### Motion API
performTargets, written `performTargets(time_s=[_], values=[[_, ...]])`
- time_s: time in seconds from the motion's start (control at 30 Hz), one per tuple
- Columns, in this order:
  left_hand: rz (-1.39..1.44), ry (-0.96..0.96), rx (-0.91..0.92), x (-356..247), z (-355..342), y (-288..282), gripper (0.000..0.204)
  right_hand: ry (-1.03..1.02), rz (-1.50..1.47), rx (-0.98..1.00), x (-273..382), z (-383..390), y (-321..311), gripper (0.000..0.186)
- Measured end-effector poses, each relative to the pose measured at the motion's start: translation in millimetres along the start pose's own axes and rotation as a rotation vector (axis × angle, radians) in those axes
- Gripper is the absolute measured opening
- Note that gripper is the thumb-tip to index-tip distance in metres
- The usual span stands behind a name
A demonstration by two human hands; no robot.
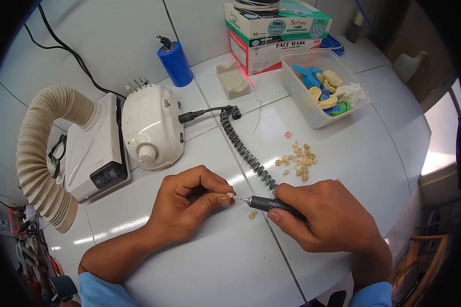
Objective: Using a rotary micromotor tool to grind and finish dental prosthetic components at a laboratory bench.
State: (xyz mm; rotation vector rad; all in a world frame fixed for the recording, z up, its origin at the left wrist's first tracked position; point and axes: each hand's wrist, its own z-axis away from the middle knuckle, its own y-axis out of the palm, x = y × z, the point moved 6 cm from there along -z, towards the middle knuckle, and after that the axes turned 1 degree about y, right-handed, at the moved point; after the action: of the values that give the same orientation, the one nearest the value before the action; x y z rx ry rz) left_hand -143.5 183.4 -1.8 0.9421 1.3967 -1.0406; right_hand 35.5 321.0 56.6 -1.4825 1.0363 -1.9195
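My left hand [192, 202] pinches a small cream tooth-like piece [230, 195] between thumb and fingers. My right hand [317, 217] grips a dark rotary handpiece [264, 202], whose thin metal tip meets or nearly meets that piece. A coiled grey cord [241, 146] runs from the handpiece toward a white control box [153, 128] holding several burs on top. Two or so small yellowish pieces [252, 215] lie below the handpiece, and a pile of several more [305, 162] sits to the right, near a pink disc [288, 134].
A white dust collector [97, 153] with ribbed hose [30, 153] stands left. Behind are a blue cylinder [175, 66], mask boxes [256, 53], a beige holder [230, 82] and a plastic tub [312, 117] of moulds. A wooden chair [425, 240] is lower right; another person's arm [33, 281] shows lower left.
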Motion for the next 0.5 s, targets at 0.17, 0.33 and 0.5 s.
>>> performTargets(time_s=[0.17,0.33,0.5], values=[[0.024,-0.053,0.006,0.4,-0.1,-0.6,0.008,0.004,-0.007,0.010,1.7,-0.6,0.5,0.027],[0.012,-0.036,0.022,-0.1,-1.0,0.0,0.009,0.073,-0.008,0.014,-1.4,-1.1,-0.3,0.027],[0.002,0.024,0.017,-3.2,-0.6,0.2,0.011,0.024,0.011,0.011,0.3,0.9,-1.4,0.028]])
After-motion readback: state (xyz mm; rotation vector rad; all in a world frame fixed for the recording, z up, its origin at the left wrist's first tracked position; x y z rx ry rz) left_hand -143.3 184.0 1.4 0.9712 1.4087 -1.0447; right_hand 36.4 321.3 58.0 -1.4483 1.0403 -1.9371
